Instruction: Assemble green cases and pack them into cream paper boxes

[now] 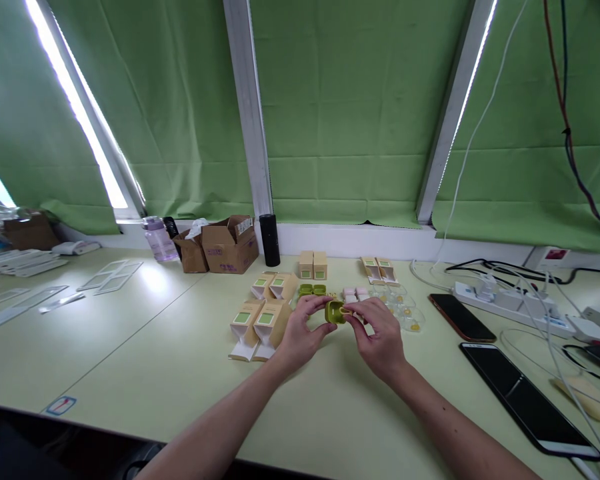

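A small olive-green square case (335,311) is held up over the table with its hollow inside facing me. My left hand (303,328) grips its left side between thumb and fingers. At the case's right edge, my right hand (377,331) pinches a small yellowish piece (347,311) too small to name. Just behind the hands sit more green cases (312,289) and several pale pink ones (355,293), partly hidden by my fingers. To the left stand small kraft boxes with open flaps (261,323).
Clear plastic pieces (411,319) with yellow spots lie right of my hands. Closed kraft boxes (313,265) stand behind. Farther right are two phones (525,393) and a power strip (513,307) with tangled cables. Cardboard boxes (230,247) and a black cylinder (269,240) line the back.
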Tool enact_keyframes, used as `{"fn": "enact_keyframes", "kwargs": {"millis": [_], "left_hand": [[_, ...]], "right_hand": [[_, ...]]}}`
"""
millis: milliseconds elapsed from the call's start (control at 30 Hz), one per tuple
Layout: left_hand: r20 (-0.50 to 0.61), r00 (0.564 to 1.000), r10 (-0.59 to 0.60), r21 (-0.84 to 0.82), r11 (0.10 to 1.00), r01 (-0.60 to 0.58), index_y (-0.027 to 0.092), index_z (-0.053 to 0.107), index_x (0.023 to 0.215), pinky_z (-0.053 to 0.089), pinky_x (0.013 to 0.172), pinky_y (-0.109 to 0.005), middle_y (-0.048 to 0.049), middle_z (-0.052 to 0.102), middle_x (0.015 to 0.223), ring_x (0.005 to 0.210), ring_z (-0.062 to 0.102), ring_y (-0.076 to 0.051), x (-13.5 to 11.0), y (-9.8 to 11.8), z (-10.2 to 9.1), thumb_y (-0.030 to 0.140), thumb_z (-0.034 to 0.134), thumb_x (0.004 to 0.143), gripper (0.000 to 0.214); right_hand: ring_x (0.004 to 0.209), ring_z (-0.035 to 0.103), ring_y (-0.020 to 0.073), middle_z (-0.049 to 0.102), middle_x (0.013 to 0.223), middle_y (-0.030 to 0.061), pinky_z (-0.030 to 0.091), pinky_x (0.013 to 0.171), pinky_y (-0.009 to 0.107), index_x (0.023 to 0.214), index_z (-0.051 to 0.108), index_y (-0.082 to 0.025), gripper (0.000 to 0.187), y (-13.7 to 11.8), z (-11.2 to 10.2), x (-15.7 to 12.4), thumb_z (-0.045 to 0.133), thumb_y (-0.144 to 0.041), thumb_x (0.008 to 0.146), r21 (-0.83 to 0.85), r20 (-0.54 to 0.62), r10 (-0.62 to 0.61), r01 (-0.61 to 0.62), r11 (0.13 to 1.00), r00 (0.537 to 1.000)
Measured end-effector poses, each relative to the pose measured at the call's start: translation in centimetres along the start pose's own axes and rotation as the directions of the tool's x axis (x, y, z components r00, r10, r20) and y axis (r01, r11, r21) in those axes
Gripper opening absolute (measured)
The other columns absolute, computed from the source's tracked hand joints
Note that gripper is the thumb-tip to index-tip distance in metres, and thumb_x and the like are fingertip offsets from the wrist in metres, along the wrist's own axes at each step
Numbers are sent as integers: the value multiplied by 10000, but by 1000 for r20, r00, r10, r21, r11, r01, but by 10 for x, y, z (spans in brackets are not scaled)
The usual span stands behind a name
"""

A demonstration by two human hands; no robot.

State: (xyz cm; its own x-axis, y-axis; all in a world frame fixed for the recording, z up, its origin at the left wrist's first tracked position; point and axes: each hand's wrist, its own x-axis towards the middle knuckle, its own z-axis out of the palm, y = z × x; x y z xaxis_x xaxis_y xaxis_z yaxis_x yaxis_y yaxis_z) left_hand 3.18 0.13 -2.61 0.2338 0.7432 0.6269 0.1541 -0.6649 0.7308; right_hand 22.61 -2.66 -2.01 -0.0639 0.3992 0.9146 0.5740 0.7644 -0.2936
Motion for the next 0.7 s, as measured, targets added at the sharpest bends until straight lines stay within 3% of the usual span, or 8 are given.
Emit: {"fn": "enact_keyframes", "kwargs": {"millis": [200, 700], "left_hand": [[11, 999, 35, 10, 999, -35, 279, 719, 1281, 585, 1110, -502, -84, 665, 1254, 1205, 674, -249, -1, 0, 1, 99, 814, 819, 505], [38, 999, 13, 19, 1000, -14, 280, 747, 1258, 575, 1105, -506, -84, 637, 1228, 1218, 640, -264, -3, 6, 1, 112, 824, 814, 481]], "right_hand": [[873, 624, 238, 735, 947, 79, 532, 755, 376, 1098, 717, -206, 156, 0, 0, 1, 657, -113, 987, -162, 48, -134, 140, 977, 990], [780, 553, 228, 671, 827, 63, 425, 689, 365, 997, 705, -207, 132, -2, 0, 1, 592, -142, 1020, -287, 136, -150, 184, 940, 979]]}}
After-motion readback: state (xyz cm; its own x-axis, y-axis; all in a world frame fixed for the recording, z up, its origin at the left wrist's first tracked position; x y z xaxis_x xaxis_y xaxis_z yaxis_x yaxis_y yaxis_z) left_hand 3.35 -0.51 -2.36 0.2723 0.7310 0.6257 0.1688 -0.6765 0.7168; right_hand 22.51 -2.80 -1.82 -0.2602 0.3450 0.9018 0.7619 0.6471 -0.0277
